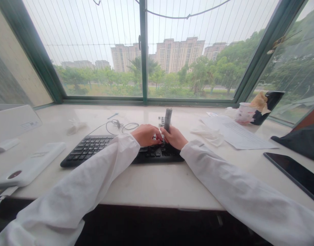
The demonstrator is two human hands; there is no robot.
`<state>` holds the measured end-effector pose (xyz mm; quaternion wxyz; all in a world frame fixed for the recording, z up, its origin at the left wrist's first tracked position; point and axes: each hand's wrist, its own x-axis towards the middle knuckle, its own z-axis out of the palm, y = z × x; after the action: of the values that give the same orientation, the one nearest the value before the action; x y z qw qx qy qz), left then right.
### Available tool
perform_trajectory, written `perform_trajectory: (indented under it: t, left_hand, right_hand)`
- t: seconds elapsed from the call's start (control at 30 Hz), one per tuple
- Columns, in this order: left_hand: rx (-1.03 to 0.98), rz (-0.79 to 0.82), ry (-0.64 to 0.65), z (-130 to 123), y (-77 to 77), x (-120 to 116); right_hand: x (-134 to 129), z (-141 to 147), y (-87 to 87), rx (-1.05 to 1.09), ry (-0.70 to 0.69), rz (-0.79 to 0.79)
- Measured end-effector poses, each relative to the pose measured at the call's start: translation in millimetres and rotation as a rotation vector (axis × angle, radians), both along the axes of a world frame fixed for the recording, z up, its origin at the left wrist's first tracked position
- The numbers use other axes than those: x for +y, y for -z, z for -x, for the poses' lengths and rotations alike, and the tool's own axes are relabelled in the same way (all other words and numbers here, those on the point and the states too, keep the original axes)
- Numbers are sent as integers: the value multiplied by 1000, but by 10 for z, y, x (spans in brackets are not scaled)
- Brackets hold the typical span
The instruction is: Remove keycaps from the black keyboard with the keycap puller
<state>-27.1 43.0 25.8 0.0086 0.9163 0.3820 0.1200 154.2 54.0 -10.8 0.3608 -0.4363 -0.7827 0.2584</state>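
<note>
A black keyboard (89, 148) lies on the white counter, with its right part under both hands. My right hand (175, 137) is wrapped round a grey, bar-shaped tool (168, 119) that stands nearly upright, its lower end hidden by the fingers at the keys. I cannot make out the tool's kind. Close beside it, my left hand (148, 135) has its fingers bent and drawn together at the keyboard, touching near the tool's lower end. Whatever is between those fingertips is too small to name. Several loose keycaps (161, 119) lie just behind the hands.
The keyboard's cable (118, 125) is coiled behind it. To the left are a white power bank (41, 162) and a white box (13, 123). Tissues (210, 134), papers (239, 133), a paper cup (245, 113) and a phone (295, 172) are on the right. A window stands behind.
</note>
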Motion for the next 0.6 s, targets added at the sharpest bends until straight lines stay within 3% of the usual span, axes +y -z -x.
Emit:
perform_trajectory:
  t: [0.23,0.4,0.6]
  left_hand:
    - [-56,54,-19,26,46,63]
    - [-17,21,-89,22,37,42]
    - [43,-40,-81,6,11,11]
  right_hand:
    - [-47,-17,20,-83,-67,-250]
    - [-118,-36,-11,-141,-118,-303]
    - [-125,-31,6,-193,-33,-324]
